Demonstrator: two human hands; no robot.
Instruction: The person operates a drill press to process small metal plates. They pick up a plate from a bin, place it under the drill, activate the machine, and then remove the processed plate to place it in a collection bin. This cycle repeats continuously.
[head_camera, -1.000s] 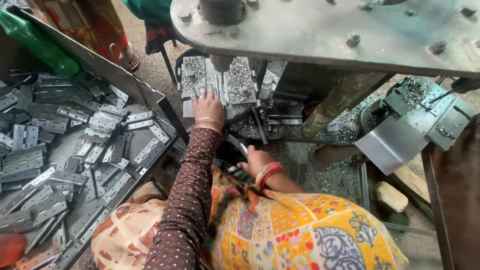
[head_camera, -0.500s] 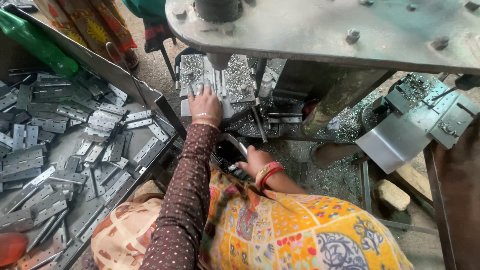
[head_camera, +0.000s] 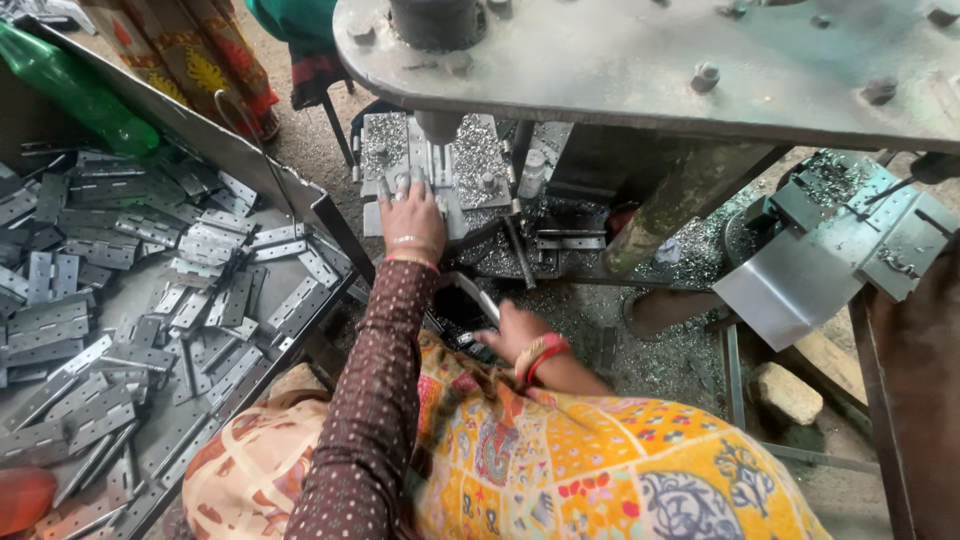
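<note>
Pressing flat on the die plate (head_camera: 470, 165) under the ram, left hand (head_camera: 412, 215) fingers spread, holding nothing; right hand (head_camera: 510, 330) possibly gripping a lever, unclear

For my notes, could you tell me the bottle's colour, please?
Green; the bottle lies top left in the head view.

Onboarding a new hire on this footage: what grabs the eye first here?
First, the tray at left, heaped with flat grey metal hinges. Next, the heavy steel press plate across the top, with the left hand resting on the die block under its ram. The right hand sits lower, near a dark part in the shadow below.
</note>
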